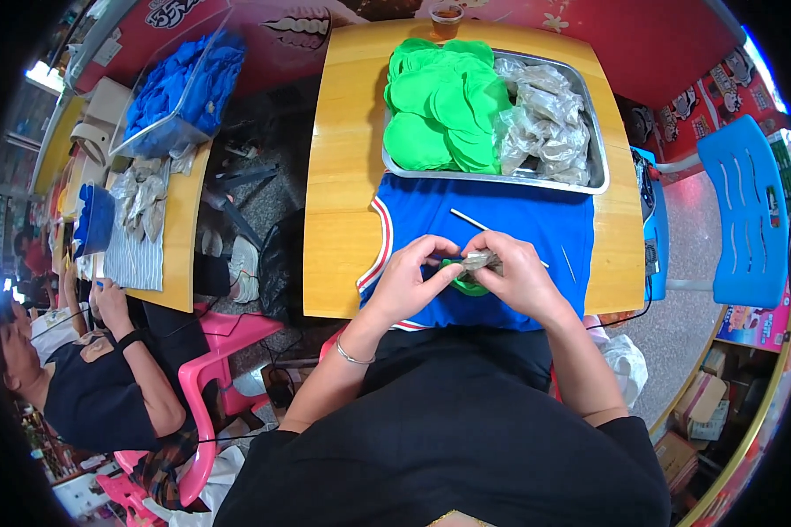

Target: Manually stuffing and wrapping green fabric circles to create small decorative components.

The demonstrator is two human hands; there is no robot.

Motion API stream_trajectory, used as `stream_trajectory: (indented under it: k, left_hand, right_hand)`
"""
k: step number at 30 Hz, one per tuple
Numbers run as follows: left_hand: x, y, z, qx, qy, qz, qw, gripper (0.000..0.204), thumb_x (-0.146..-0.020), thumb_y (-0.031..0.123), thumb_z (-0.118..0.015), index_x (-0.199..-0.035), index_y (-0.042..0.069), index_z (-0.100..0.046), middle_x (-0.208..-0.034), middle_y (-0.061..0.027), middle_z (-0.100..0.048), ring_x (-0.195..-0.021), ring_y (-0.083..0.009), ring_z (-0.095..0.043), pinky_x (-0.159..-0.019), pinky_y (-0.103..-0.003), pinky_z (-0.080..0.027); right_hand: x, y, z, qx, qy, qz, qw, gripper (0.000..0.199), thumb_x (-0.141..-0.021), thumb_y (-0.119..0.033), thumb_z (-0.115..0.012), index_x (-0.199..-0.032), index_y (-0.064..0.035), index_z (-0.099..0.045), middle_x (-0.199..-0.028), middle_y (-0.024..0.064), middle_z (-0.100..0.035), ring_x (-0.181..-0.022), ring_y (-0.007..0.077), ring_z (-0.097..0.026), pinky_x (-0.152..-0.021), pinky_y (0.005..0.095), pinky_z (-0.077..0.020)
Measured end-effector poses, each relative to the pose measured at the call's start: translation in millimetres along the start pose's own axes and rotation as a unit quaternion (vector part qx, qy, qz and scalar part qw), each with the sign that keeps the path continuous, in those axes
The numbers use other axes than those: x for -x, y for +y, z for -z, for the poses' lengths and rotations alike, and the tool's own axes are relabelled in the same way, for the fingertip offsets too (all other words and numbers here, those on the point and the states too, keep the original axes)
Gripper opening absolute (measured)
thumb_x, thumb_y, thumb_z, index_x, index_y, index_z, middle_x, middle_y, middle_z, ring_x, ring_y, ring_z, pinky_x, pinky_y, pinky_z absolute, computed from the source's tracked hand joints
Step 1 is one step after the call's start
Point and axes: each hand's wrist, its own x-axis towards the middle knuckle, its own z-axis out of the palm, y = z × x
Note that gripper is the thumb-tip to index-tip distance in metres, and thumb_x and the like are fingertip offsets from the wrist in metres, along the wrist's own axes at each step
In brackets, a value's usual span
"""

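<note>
Grip: left hand [410,279] and right hand [517,274] are pinching a grey packet [479,261] over a green piece [468,285], nearside of the tray [545,185].
Tray: is holding green discs [432,105] left, clear packets [547,123] right.
Clear bin [169,137]: is holding blue pieces [185,83], left of tray.
Cup [446,31]: is holding brown drink [447,12], beyond tray.

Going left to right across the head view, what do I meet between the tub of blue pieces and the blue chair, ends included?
Clear tub of blue pieces → left hand → small grey packet → right hand → blue chair.
</note>
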Motion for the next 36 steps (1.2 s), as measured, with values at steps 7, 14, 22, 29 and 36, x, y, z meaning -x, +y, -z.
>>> stream_trajectory:
  k: [7, 14, 22, 29, 36]
  left_hand:
    - [6.0, 11.1, 13.6, -0.062, -0.083, 0.069, 0.992, 0.019, -0.078, 0.006, -0.066, -0.094, -0.001, -0.060, -0.090, -0.0076, -0.059, -0.067, -0.0122, -0.059, -0.056, -0.020, -0.047]
    - [5.1, 2.1, 11.2, -0.056, -0.088, 0.009, 0.995, 0.013, -0.078, 0.000, -0.063, -0.090, -0.003, -0.059, -0.083, -0.0099, -0.059, -0.072, -0.0157, -0.061, -0.059, -0.024, -0.049]
    - [1.3, 7.7, 10.7, -0.104, -0.119, 0.010, 0.987, 0.008, -0.078, -0.003, -0.061, -0.085, -0.003, -0.058, -0.081, -0.0097, -0.057, -0.074, -0.0186, -0.062, -0.064, -0.026, -0.050]
    - [0.6, 5.7, 5.7, -0.129, -0.079, 0.000, 0.988, 0.007, -0.078, -0.002, -0.062, -0.084, -0.002, -0.058, -0.081, -0.0092, -0.056, -0.071, -0.0171, -0.059, -0.060, -0.025, -0.048]
    - [4.0, -3.6, -0.2, -0.001, -0.044, 0.034, 0.998, 0.005, -0.081, 0.002, -0.061, -0.082, 0.000, -0.058, -0.086, -0.0052, -0.054, -0.072, -0.0106, -0.053, -0.063, -0.023, -0.043]
  right_hand:
    - [2.7, 1.0, 1.4, -0.058, -0.040, -0.008, 0.997, 0.018, -0.075, -0.008, -0.063, -0.091, 0.0000, -0.057, -0.088, 0.0132, -0.061, -0.079, 0.0237, -0.061, -0.068, 0.0317, -0.0475]
    - [7.9, 6.4, -1.1, 0.004, 0.003, 0.016, 1.000, 0.012, -0.076, -0.008, -0.064, -0.086, -0.0012, -0.061, -0.080, 0.0109, -0.061, -0.076, 0.0218, -0.061, -0.065, 0.0302, -0.0470]
    - [11.0, 7.5, 1.5, -0.010, -0.017, 0.019, 1.000, 0.015, -0.074, -0.008, -0.067, -0.085, -0.0028, -0.058, -0.076, 0.0111, -0.061, -0.070, 0.0233, -0.061, -0.061, 0.0304, -0.0462]
    - [10.3, 11.2, -4.6, 0.036, 0.079, 0.036, 0.996, 0.015, -0.073, -0.007, -0.067, -0.083, -0.0024, -0.056, -0.076, 0.0115, -0.059, -0.069, 0.0259, -0.059, -0.060, 0.0334, -0.0461]
    - [10.8, 10.8, 8.1, 0.054, -0.026, 0.072, 0.996, 0.012, -0.071, -0.005, -0.068, -0.080, -0.0025, -0.061, -0.071, 0.0095, -0.058, -0.067, 0.0237, -0.058, -0.057, 0.0313, -0.0457]
